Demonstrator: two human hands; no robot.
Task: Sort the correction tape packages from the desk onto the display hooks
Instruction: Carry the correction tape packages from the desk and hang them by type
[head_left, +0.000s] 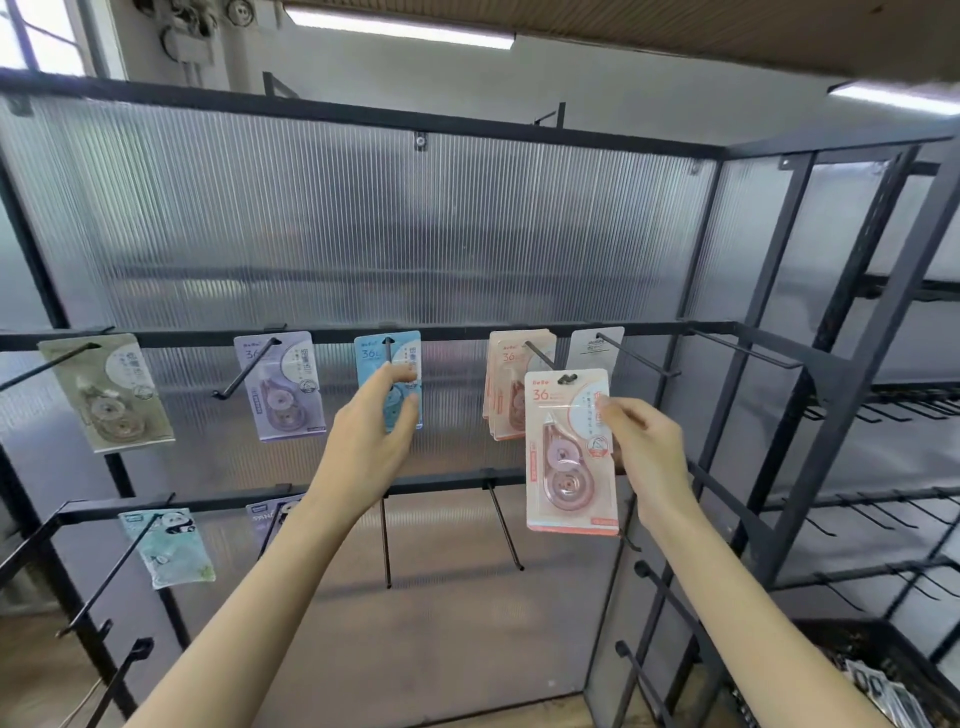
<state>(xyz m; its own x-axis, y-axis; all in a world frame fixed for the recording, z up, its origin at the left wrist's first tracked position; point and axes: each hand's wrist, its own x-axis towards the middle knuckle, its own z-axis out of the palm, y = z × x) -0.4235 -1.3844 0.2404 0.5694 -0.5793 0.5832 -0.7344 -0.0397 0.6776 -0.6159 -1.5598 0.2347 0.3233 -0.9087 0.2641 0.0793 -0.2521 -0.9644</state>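
My right hand (641, 447) pinches a pink correction tape package (569, 457) by its right edge, holding it upright in front of the rack, below and right of the pink packages (506, 387) that hang on a hook. My left hand (376, 428) holds the blue package (389, 364) that hangs on the middle hook, thumb and fingers round its lower part. A purple package (280, 387) and a green one (106, 392) hang further left on the same rail. A white package (595, 345) hangs right of the pink ones.
The lower rail carries a teal panda package (166, 545), a purple one (270, 514) partly behind my left arm, and two bare hooks (504, 525). Long black hooks (104, 577) jut out at the left. A black shelf frame (810, 332) with hooks stands at the right.
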